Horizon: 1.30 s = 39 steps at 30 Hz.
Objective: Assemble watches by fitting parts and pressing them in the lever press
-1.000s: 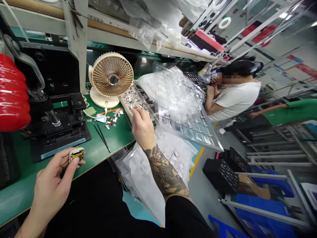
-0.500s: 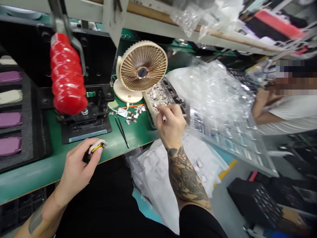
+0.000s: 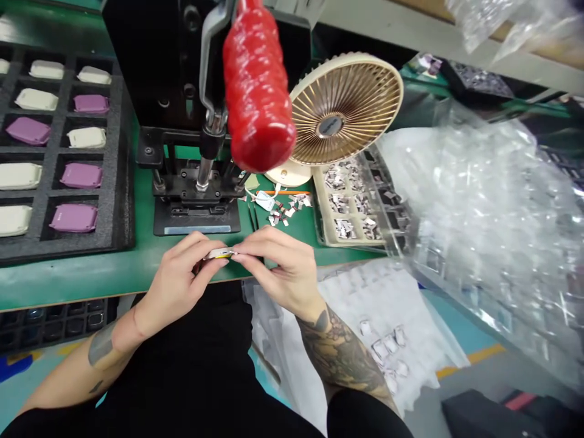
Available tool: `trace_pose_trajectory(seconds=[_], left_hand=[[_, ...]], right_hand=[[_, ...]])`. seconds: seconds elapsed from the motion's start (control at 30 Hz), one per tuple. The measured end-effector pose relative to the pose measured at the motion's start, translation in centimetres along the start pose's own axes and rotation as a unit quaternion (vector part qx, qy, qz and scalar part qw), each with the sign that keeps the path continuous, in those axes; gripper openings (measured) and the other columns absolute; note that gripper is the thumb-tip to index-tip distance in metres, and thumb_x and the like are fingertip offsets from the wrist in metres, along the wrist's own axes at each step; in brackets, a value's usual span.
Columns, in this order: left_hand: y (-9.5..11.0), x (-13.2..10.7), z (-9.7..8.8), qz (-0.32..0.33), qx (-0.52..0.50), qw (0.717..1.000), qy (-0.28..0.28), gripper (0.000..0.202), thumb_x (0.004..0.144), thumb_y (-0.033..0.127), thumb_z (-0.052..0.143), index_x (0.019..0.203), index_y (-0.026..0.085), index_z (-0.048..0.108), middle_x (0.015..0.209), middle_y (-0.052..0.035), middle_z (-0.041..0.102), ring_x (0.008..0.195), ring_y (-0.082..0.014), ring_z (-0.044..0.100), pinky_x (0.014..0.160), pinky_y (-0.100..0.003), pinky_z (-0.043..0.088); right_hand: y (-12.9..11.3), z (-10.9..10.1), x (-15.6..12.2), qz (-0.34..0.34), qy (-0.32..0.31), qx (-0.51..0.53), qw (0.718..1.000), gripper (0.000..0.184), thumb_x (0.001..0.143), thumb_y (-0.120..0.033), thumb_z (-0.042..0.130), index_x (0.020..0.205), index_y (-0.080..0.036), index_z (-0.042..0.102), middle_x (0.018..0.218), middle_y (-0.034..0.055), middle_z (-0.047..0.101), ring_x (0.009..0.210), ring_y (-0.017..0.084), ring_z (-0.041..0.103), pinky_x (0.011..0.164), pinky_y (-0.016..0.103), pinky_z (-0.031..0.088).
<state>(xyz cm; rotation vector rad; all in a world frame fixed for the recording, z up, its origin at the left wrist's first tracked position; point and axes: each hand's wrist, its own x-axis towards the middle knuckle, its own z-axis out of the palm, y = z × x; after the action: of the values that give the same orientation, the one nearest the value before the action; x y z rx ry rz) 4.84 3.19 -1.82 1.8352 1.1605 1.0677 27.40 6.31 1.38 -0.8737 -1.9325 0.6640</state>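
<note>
My left hand point(image 3: 176, 277) is closed around a small whitish casing point(image 3: 218, 252) that shows a yellow strip along its lower side. Held edge-on over the front of the green bench, the casing is partly covered by my fingers. My right hand point(image 3: 285, 267) is pinched at the casing's right end, its fingertips meeting there. Whatever tiny piece may be between them is too small to make out. Dark tweezers point(image 3: 253, 216) lie on the bench behind my right hand, partly hidden by it.
A hand press with a red handle point(image 3: 259, 91) stands ahead, a fan point(image 3: 347, 109) beside it. Left is a foam tray point(image 3: 116, 222) of white and purple casings. Right are a compartment box point(image 3: 320, 222) of small pieces and clear plastic packaging point(image 3: 483, 231). Loose pieces point(image 3: 283, 213) lie near the tweezers.
My right hand has come from the compartment box leftward to the casing in my left hand. The view has turned left, bringing more of the foam tray into sight.
</note>
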Motion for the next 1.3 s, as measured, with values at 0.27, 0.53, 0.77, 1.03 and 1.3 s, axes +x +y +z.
trace_pose_trajectory(seconds=[0.27,0.53,0.77,1.03,1.3], left_hand=[[0.0,-0.2,0.1,0.01,0.033,0.999,-0.023,0.011,0.113,0.021,0.071,0.123,0.022,0.076,0.103,-0.0002,0.068,0.076,-0.0116,0.058,0.067,-0.028,0.044],[0.4,0.1,-0.4,-0.03,-0.024,0.999,-0.032,0.012,0.115,0.024,0.069,0.105,0.02,0.073,0.088,0.0018,0.059,0.077,-0.0134,0.054,0.071,-0.03,0.041],[0.1,0.0,-0.6,-0.059,-0.067,0.996,-0.016,0.027,0.115,0.031,0.068,0.09,0.02,0.065,0.082,0.0025,0.055,0.074,-0.014,0.049,0.069,-0.032,0.038],[-0.5,-0.2,-1.3,-0.05,-0.069,0.995,-0.044,0.034,0.116,0.032,0.064,0.084,0.021,0.059,0.08,0.0016,0.053,0.074,-0.0146,0.048,0.07,-0.032,0.039],[-1.6,-1.2,-0.8,-0.13,-0.114,0.984,0.038,0.02,0.106,0.041,0.081,0.121,0.027,0.08,0.114,-0.0012,0.084,0.101,-0.0187,0.079,0.101,-0.032,0.062]], right_hand=[[0.1,-1.3,1.0,-0.04,-0.098,-0.043,0.993,0.009,0.104,-0.014,0.079,0.108,-0.02,0.084,0.099,0.0041,0.081,0.089,0.016,0.076,0.079,0.031,0.065],[-0.1,0.0,0.6,-0.033,-0.062,-0.124,0.99,0.018,0.108,-0.02,0.075,0.121,-0.025,0.085,0.112,0.0075,0.082,0.1,0.02,0.079,0.087,0.037,0.07],[-0.3,0.9,0.0,-0.133,-0.111,-0.212,0.962,0.038,0.107,-0.03,0.078,0.14,-0.014,0.072,0.126,0.0159,0.082,0.108,0.028,0.08,0.086,0.044,0.069],[0.6,2.4,-0.9,-0.222,-0.08,-0.288,0.928,0.039,0.108,-0.035,0.077,0.142,-0.016,0.071,0.116,0.0142,0.083,0.098,0.027,0.08,0.077,0.042,0.064],[-0.2,-0.5,-3.9,-0.154,0.003,-0.383,0.911,0.05,0.109,-0.055,0.074,0.147,-0.023,0.073,0.144,0.0108,0.078,0.131,0.024,0.076,0.104,0.04,0.068]])
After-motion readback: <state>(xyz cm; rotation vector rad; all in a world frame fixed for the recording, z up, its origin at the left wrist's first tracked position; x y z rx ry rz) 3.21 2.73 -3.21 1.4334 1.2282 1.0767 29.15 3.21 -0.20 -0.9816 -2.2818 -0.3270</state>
